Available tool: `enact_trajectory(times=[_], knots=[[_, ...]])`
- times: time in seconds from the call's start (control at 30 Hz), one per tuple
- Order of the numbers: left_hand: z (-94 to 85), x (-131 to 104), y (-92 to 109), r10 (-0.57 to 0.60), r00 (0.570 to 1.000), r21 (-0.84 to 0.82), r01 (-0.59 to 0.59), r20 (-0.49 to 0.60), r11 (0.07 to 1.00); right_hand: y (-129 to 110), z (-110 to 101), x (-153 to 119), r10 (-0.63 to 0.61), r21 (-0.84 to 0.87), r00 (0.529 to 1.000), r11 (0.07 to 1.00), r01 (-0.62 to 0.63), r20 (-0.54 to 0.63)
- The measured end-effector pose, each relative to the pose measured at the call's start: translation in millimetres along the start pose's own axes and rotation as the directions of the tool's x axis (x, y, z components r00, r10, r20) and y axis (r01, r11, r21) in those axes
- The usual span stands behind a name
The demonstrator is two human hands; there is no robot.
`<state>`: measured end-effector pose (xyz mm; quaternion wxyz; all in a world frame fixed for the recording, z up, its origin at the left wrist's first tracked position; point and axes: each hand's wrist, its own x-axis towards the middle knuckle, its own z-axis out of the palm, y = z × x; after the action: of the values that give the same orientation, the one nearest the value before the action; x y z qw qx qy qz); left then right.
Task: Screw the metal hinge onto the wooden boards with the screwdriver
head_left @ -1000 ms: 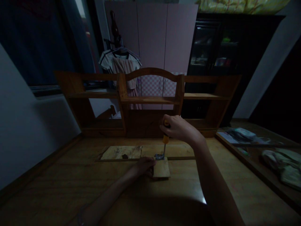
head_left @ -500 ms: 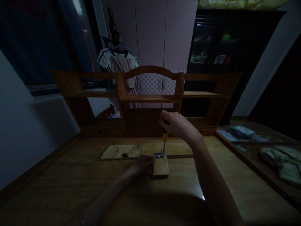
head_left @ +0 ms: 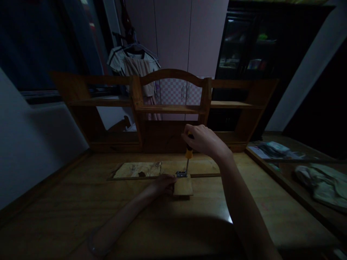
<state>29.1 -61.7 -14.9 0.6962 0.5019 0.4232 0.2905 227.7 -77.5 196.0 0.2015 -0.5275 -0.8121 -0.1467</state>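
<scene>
My right hand point(head_left: 199, 139) is wrapped round the handle of a yellow and black screwdriver point(head_left: 189, 153), held upright. The screwdriver's shaft points down to a small metal hinge point(head_left: 181, 174) at the far edge of a small wooden block point(head_left: 183, 186). At the block's left side, my left hand point(head_left: 164, 184) grips it, with the fingertips close to the hinge. Behind the block a long strip of wood point(head_left: 138, 169) with a rough, dark-marked surface lies on the wooden tabletop point(head_left: 124, 213).
A wooden shelf unit point(head_left: 173, 109) stands along the table's back edge. At the right are plastic-wrapped items point(head_left: 275, 148) and a crumpled cloth point(head_left: 322, 182) beyond a raised wooden edge. Clothes point(head_left: 135, 66) hang behind the shelf, before a pale wardrobe point(head_left: 173, 39).
The whole view has shifted slightly, so the shelf, block and hands appear a little higher and further left. Both hands keep their holds on the screwdriver and the block.
</scene>
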Motion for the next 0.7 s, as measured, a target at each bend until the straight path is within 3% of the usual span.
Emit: enact_trajectory(times=[0.27,0.5,0.7], knots=[[-0.2,0.0,2.2,-0.027,0.999,0.023,0.027,0.02,0.999,-3.6,-8.1,-3.2,0.014,0.104,0.999,0.994,-0.017,0.031],[-1.4,0.0,-0.4,-0.036,0.999,-0.012,0.037,0.04,0.999,-4.5,-2.4,-0.6,0.022,-0.05,1.0,0.998,-0.022,-0.001],[4.1,-3.3,7.3,-0.064,0.998,-0.013,0.064,0.015,0.998,-3.1,-5.5,-1.7,0.007,0.091,1.0,0.996,-0.01,0.028]])
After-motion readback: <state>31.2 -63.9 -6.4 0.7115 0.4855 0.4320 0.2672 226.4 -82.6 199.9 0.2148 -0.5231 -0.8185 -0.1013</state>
